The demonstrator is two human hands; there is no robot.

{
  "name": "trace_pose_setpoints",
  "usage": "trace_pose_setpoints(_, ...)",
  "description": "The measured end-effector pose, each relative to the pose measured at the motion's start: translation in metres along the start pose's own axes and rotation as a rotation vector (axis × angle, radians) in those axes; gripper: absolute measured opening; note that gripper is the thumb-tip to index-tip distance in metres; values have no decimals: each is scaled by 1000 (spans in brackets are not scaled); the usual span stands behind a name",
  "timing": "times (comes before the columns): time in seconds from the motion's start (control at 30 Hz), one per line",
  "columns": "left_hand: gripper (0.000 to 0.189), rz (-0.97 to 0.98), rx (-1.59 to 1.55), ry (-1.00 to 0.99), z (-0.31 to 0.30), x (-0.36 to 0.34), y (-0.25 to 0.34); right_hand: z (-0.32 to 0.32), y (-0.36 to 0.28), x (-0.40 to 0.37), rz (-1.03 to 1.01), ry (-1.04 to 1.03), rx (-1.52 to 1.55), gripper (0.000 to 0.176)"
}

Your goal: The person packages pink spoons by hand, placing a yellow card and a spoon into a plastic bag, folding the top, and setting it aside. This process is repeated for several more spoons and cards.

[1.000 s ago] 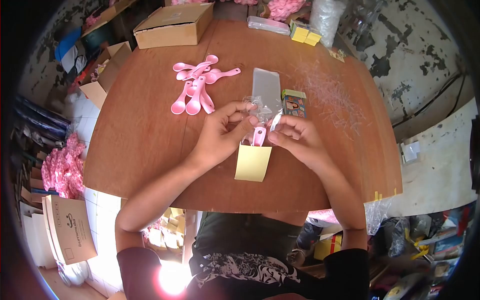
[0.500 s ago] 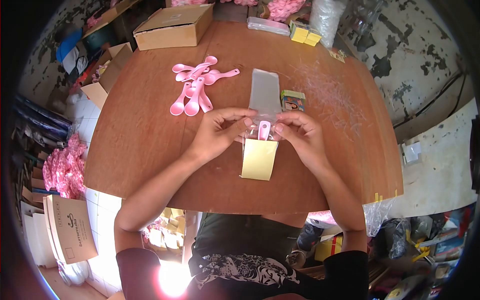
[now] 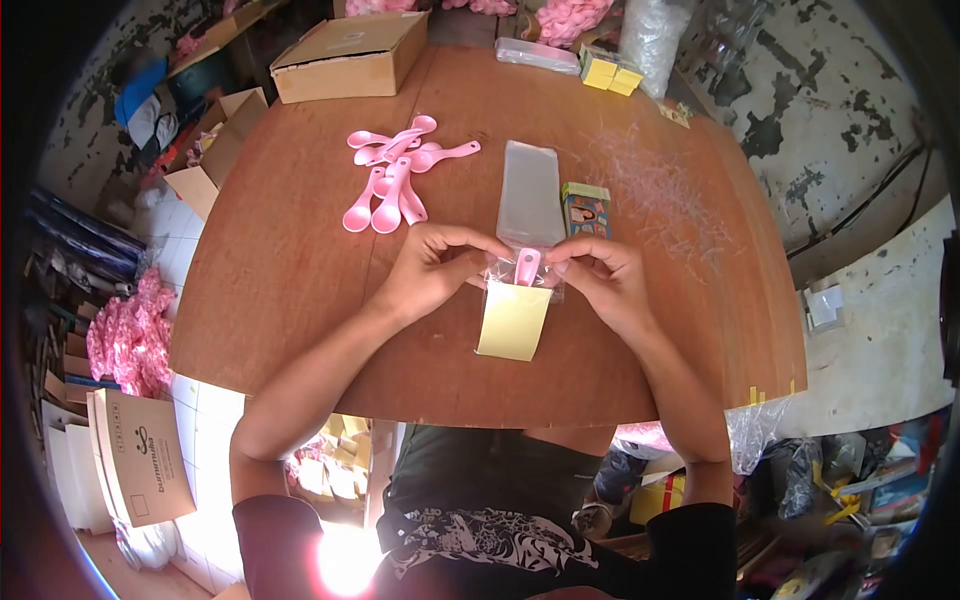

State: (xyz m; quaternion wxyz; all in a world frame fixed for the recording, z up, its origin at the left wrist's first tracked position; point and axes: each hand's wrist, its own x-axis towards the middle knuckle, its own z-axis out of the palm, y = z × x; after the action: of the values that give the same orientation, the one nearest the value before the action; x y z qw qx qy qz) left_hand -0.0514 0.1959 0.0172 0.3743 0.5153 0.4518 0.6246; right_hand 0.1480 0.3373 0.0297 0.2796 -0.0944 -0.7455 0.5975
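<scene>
A clear plastic bag (image 3: 498, 270) is pinched at its left edge by my left hand (image 3: 440, 268) and at its right edge by my right hand (image 3: 600, 278). Inside it are a yellow card (image 3: 514, 322) and a pink spoon, whose handle (image 3: 528, 262) shows above the card. The spoon's bowl is hidden. Just beyond my fingers lies a stack of clear bags (image 3: 530, 190), with a small printed card pack (image 3: 586, 212) to its right. Several pink spoons (image 3: 388, 210) are piled to the left.
The brown table (image 3: 300, 300) carries a cardboard box (image 3: 350, 60) at the back left, yellow card packs (image 3: 610, 72) and wrapped bags (image 3: 537, 54) at the back, and thin plastic strips (image 3: 665, 195) on the right. A person (image 3: 148, 105) is at the far left.
The held bag's top flap has come down toward me, and the yellow card has shifted slightly left. More of the bag stack and the printed pack shows. Both hands still pinch the bag.
</scene>
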Motion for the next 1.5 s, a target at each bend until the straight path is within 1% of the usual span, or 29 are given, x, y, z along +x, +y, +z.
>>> trace_pose_setpoints(0.07,22,-20,-2,-2,-2,0,0,0,0,-1,-21,6,-42,12)
trace_pose_setpoints(0.13,22,-40,-3,-4,-3,0,2,0,-2,-2,-35,-21,24,13)
trace_pose_setpoints(0.23,14,-73,-63,3,-2,0,5,6,-6,-4,-52,11,46,14)
trace_pose_setpoints(0.3,16,-19,62,28,2,2,5,14,-6,-4,-52,18,4,14)
trace_pose_setpoints(0.37,20,-16,84,29,5,1,12,17,-9,-6,-55,23,-40,15)
trace_pose_setpoints(0.43,24,-9,109,31,7,-1,27,18,-14,-7,-74,23,-110,15)
trace_pose_setpoints(0.5,28,-45,49,-14,4,-13,50,10,-21,-8,-59,2,-85,15)
trace_pose_setpoints(0.53,27,-79,214,-32,8,-28,75,4,-25,-6,-37,-17,-59,15)
trace_pose_setpoints(0.6,23,-68,278,-172,12,-71,103,-4,-34,2,1,27,-92,16)
trace_pose_setpoints(0.67,26,56,371,-441,13,-106,105,-14,-31,10,77,80,-203,14)
trace_pose_setpoints(0.7,24,-65,296,-479,17,-126,96,-20,-26,15,79,89,-195,14)
trace_pose_setpoints(0.77,23,-282,467,-540,12,-159,77,-29,-16,25,9,-22,-619,12)
trace_pose_setpoints(0.8,24,-296,656,-487,2,-177,60,-28,-13,29,-59,3,-661,12)
trace_pose_setpoints(0.83,25,-305,844,-427,-9,-195,43,-29,-5,34,-60,7,-656,12)
trace_pose_setpoints(0.9,34,-484,1114,-311,-36,-227,23,-31,11,41,-180,-17,-813,11)
trace_pose_setpoints(0.93,41,-464,1246,-311,-44,-236,24,-28,11,42,-183,-16,-812,11)
trace_pose_setpoints(0.97,41,-464,1248,-310,-47,-242,20,-24,11,43,-101,4,-849,11)
trace_pose_setpoints(1.0,43,-549,1188,-308,-44,-243,24,-21,11,43,-17,26,-885,12)
trace_pose_setpoints(1.03,46,-635,1125,-305,-39,-241,31,-21,16,43,-17,24,-883,12)
trace_pose_setpoints(1.1,41,-710,750,-415,-12,-212,56,-22,30,43,10,43,-867,15)
trace_pose_setpoints(1.17,35,-477,587,-669,5,-193,61,-23,36,43,-46,52,-883,15)
trace_pose_setpoints(1.2,35,-476,586,-668,14,-180,69,-23,37,42,-99,66,-900,15)
trace_pose_setpoints(1.27,25,-93,544,-707,29,-141,90,-21,33,41,-116,101,-905,13)
trace_pose_setpoints(1.3,20,114,657,-580,33,-123,92,-21,29,40,-132,134,-907,11)
trace_pose_setpoints(1.33,23,216,748,-439,34,-106,88,-20,22,38,-135,130,-911,11)
trace_pose_setpoints(1.4,25,180,1018,-179,35,-62,84,-15,0,30,-266,25,-804,9)
trace_pose_setpoints(1.43,26,281,1097,-91,39,-39,82,-12,-15,25,-271,21,-807,9)
trace_pose_setpoints(1.47,26,384,1173,-1,39,-21,79,-7,-32,20,-260,-130,-729,8)
trace_pose_setpoints(1.5,26,387,1172,3,32,-10,71,-4,-45,14,-244,-278,-649,8)
